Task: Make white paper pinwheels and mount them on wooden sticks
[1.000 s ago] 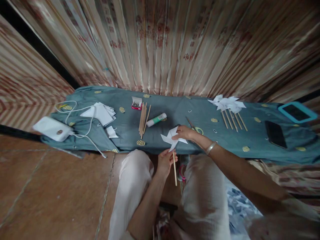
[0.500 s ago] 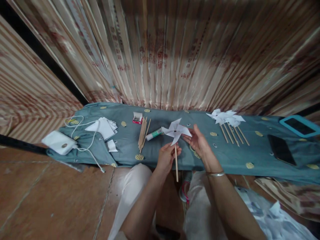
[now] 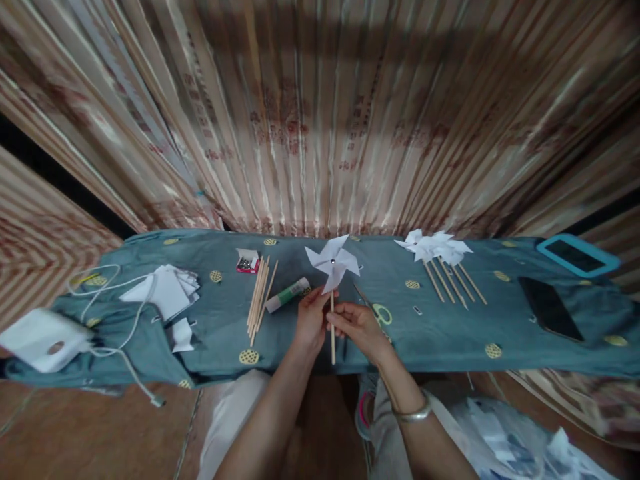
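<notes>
A white paper pinwheel stands upright on its thin wooden stick in front of me, with a pin at its centre. My left hand is closed around the stick just below the paper blades. Lower down, the fingers of my right hand pinch the same stick, and its bottom end sticks out beneath. Behind my right hand lie scissors with pale green handles, partly hidden. To the left of my hands are a glue stick and several loose wooden sticks.
Several pinwheels lie at the right, near a black phone and a blue-framed tablet. A small box of pins, white paper pieces and a white power bank with cable are at the left. A curtain hangs behind.
My right hand has left the blades and now grips the stick below my left hand. The pinwheel is more upright. My view has shifted, uncovering the scissors.
</notes>
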### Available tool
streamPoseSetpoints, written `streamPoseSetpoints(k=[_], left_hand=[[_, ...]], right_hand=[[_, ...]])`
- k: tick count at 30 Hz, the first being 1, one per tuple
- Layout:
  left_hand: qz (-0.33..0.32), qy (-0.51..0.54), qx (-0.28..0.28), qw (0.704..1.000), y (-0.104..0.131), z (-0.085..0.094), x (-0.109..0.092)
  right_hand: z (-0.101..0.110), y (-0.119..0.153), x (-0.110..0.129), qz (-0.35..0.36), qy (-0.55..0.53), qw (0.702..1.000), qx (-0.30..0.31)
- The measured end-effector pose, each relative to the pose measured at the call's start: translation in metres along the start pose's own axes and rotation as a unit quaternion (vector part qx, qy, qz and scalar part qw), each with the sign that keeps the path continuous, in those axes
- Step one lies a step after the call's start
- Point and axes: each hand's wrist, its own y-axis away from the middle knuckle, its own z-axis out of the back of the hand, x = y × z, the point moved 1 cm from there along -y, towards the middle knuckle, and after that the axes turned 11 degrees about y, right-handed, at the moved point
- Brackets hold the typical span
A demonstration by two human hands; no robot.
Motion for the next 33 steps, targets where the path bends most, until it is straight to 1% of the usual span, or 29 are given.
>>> streamPoseSetpoints(k=[2, 6, 9, 16, 18, 20, 24, 26, 27, 29, 33], left_hand=[[0.004, -0.007, 0.012, 1.0, 0.003, 0.002, 0.002], [0.018, -0.025, 0.065, 0.997, 0.011, 0.007, 0.007], [0.023, -0.032, 0.084, 0.996, 0.014, 0.01, 0.01], [0.044, -0.047, 0.064, 0.996, 0.01, 0.013, 0.009], [0.052, -0.052, 0.055, 0.996, 0.009, 0.013, 0.009], [0.054, -0.057, 0.046, 0.996, 0.008, 0.014, 0.009], [0.066, -0.077, 0.041, 0.994, 0.009, 0.014, 0.009], [0.08, -0.089, 0.048, 0.992, 0.012, 0.013, 0.01], [0.088, -0.095, 0.052, 0.99, 0.013, 0.013, 0.011], [0.096, -0.108, 0.057, 0.988, 0.015, 0.013, 0.012], [0.097, -0.126, 0.056, 0.986, 0.014, 0.015, 0.014]], right_hand=[[0.0, 0.001, -0.002, 0.001, -0.004, 1.0, -0.003], [0.007, 0.003, -0.008, 0.002, -0.01, 1.0, -0.017], [0.012, 0.002, -0.012, -0.006, -0.011, 1.0, -0.022], [0.014, 0.002, -0.015, -0.025, -0.003, 1.0, -0.007], [0.022, 0.003, -0.014, -0.029, 0.012, 1.0, 0.005], [0.037, 0.002, -0.012, -0.031, 0.043, 0.999, 0.005], [0.078, -0.003, -0.01, -0.024, 0.046, 0.989, -0.138], [0.09, -0.006, -0.009, 0.002, 0.026, 0.977, -0.213], [0.092, -0.007, -0.008, 0.022, 0.003, 0.969, -0.247], [0.089, -0.01, -0.006, 0.046, -0.035, 0.963, -0.263], [0.076, -0.015, -0.003, 0.053, -0.069, 0.964, -0.25]])
